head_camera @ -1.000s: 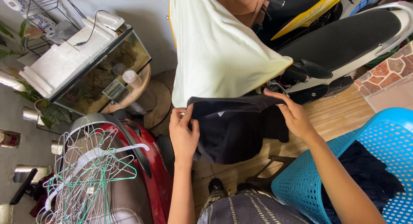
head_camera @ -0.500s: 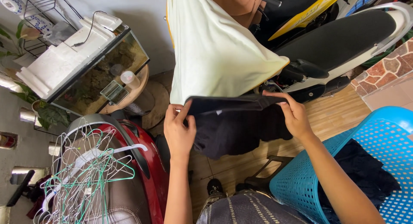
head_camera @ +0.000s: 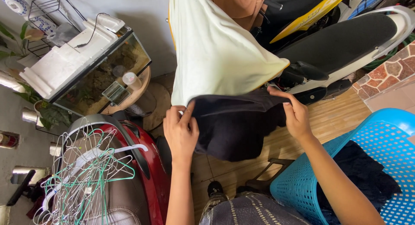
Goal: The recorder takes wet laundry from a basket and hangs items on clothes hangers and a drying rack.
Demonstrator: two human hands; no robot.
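A dark navy garment point(head_camera: 235, 125) hangs stretched between both my hands. My left hand point(head_camera: 179, 132) pinches its left top corner. My right hand point(head_camera: 294, 114) grips its right top edge. The cloth droops below my hands over the wooden floor. Right behind it hangs a pale cream shirt point(head_camera: 212, 47), whose lower hem touches the dark garment's top edge.
A blue perforated laundry basket point(head_camera: 302, 181) with dark clothes stands at lower right. A pile of wire hangers point(head_camera: 86, 181) lies on a red scooter's seat at lower left. A glass tank point(head_camera: 99, 73) sits on a round stool. A white scooter point(head_camera: 346, 39) is parked behind.
The dark garment's front has smoothed out: the open waistband with its small white tag is no longer visible. Both hands stay nearly in place, the right one slightly lifted.
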